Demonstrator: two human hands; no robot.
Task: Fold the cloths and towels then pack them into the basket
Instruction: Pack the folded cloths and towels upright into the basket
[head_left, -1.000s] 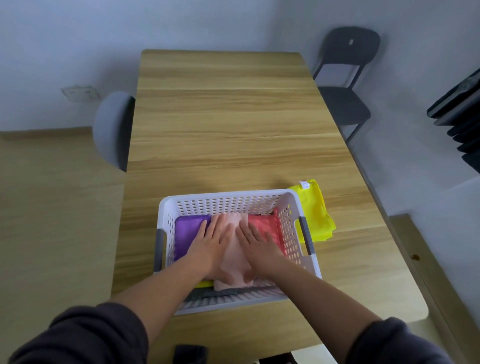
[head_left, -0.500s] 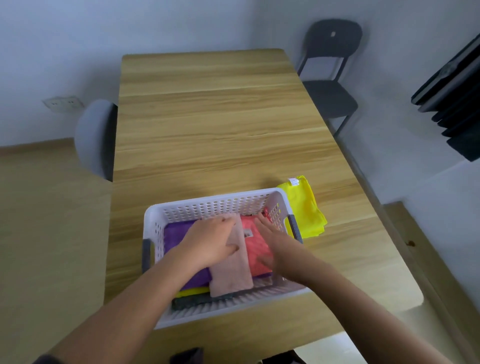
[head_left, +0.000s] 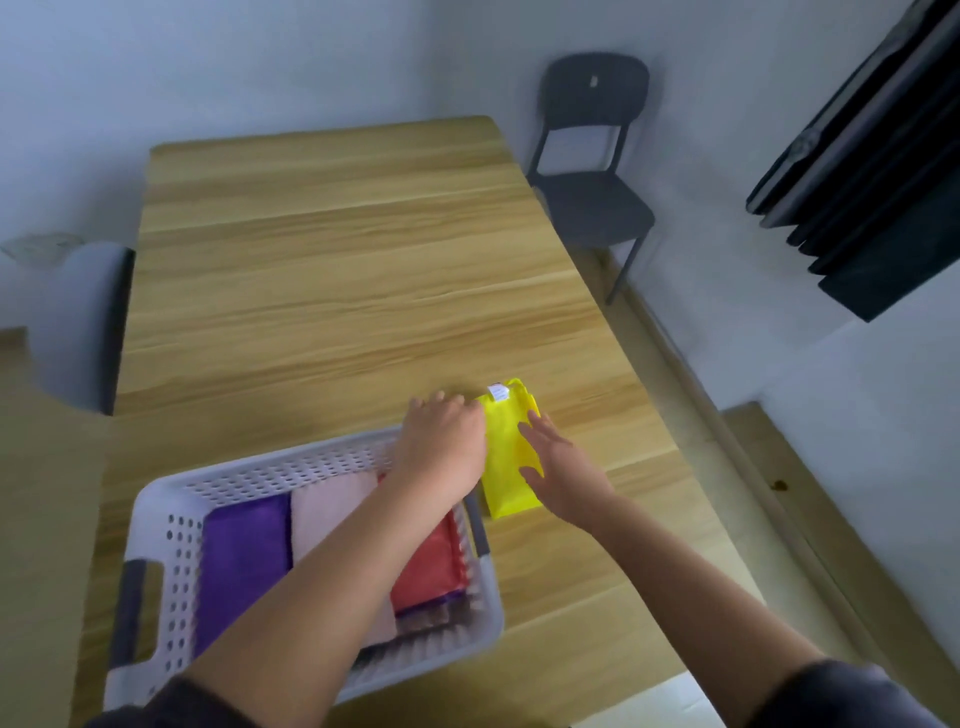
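The folded bright yellow cloth (head_left: 506, 457) lies flat on the wooden counter (head_left: 337, 291) between the two hands, with its small white label (head_left: 497, 392) at the far end. The left hand (head_left: 444, 441) has its fingers curled at the cloth's left edge, but I cannot tell whether they grip it. The right hand (head_left: 558, 467) rests open on the right edge, fingers straight. Under the left forearm sits the white perforated plastic basket (head_left: 171, 499), holding a purple folded towel (head_left: 244, 561), a pale pink one (head_left: 332, 509) and a red one (head_left: 431, 566) side by side. Beyond the right hand stands a dark chair (head_left: 592, 156).
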